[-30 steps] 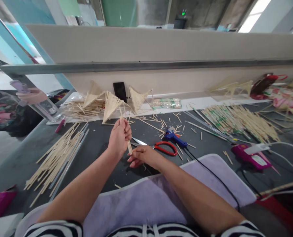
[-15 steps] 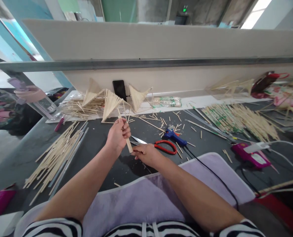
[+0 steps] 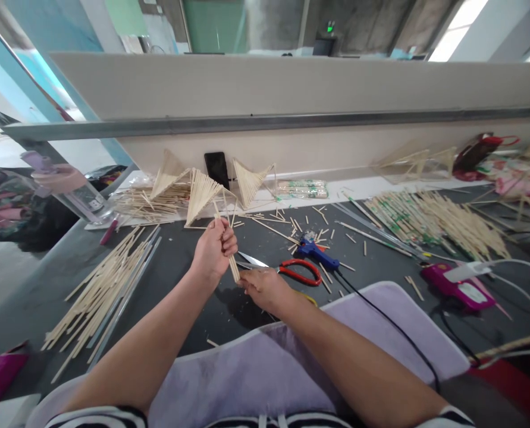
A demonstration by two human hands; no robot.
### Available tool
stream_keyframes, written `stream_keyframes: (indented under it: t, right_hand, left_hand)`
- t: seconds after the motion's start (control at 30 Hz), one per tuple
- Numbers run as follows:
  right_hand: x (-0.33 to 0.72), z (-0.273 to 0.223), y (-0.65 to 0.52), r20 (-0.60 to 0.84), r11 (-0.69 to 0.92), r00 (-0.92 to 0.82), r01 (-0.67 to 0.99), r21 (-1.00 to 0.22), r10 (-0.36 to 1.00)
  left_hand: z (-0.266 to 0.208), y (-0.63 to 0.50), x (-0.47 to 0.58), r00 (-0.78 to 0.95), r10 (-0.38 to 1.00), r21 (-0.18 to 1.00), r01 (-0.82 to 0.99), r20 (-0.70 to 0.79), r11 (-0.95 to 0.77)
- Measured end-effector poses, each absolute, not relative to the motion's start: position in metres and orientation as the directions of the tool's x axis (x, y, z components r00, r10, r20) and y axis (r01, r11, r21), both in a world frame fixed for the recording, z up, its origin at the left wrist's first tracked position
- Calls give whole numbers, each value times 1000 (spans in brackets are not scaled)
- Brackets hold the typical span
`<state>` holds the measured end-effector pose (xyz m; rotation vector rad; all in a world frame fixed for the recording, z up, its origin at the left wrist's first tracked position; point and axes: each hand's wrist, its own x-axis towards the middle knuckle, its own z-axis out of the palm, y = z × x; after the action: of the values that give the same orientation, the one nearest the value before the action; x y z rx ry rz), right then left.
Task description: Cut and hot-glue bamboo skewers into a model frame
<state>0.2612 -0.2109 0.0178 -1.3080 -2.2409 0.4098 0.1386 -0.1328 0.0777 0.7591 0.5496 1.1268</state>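
in the head view, the left hand (image 3: 213, 249) is at the centre of the frame, its fingers closed around a small bundle of sticks (image 3: 232, 267) that slants from upper left to lower right. just below and to the right, the right hand (image 3: 267, 289) has its fingers bent at the bundle's lower end; whether they grip it i cannot tell. the bundle's upper tip overlaps the nearest fan-shaped stick frame (image 3: 204, 193) in the picture; i cannot tell if they touch. close by to the right, scissors (image 3: 285, 267) lie on the dark surface (image 3: 175, 255), red handles outward, blades running toward the hands. a yellow handle (image 3: 308, 297) is partly hidden by the right forearm. next come a blue glue gun (image 3: 318, 254) among cut stick ends, its black cord crossing a lilac mat (image 3: 238, 374). loose sticks (image 3: 99, 297) spread at the left, a phone (image 3: 217, 169) leans at upper centre, and a bottle (image 3: 68, 187) stands tilted at upper left.
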Motion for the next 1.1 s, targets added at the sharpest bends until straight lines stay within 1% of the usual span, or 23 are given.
stream_keyframes:
  t: [0.13,0.2,0.27,0.33,0.37,0.4,0.47,0.53,0.6,0.67,0.77,0.83,0.93,1.0,1.1]
  right_hand:
    - [259,19,-212,248,455,-383,698,-553,890]
    - [258,21,-212,242,454,-387,697,-555,890]
    - [260,26,-213,243,491,-433,676,-549,868]
    - [267,32,-212,240,523,-475,660,-539,846]
    - [273,35,-211,234,515,-468,676,-527,852]
    - [280,39,-209,223,482,-431,714,-507,874]
    - [297,44,-205,170,327,-279,834,-444,945]
    - [314,46,-202,76,134,-114,929,-344,991]
    - [326,46,-202,-21,39,-45,967,-253,999]
    - [332,45,-205,-71,35,-51,977,-211,996]
    - [332,44,-213,-104,53,-74,979,-197,992]
    - [330,44,-217,-152,50,-79,982,-184,985]
    - [329,46,-218,-188,93,-128,979,-181,974]
    - [331,47,-217,-177,139,-178,967,-215,968]
    - [337,50,-212,-201,170,-252,919,-356,947]
  left_hand:
    - [83,-139,141,368,930,803,-561,23,202]
    - [86,-144,142,388,920,833,-525,49,177]
    - [89,-149,144,412,909,867,-475,68,150]
    - [91,-152,143,426,901,911,-397,78,110]
    - [92,-152,143,428,900,935,-344,79,82]
    - [93,-152,142,425,902,956,-288,78,53]
    - [95,-150,139,424,903,982,-187,72,9]
    - [98,-147,135,427,902,992,-127,69,-16]
    - [101,-145,132,430,900,995,-95,66,-27]
    - [103,-142,130,429,901,997,-73,57,-29]
    - [104,-140,127,434,900,998,-50,43,-24]
    - [104,-137,124,443,895,999,-32,44,-33]
    - [106,-135,119,459,887,999,-15,51,-50]
    - [110,-134,115,468,882,998,-14,60,-61]
    - [116,-134,110,487,871,997,-3,68,-76]
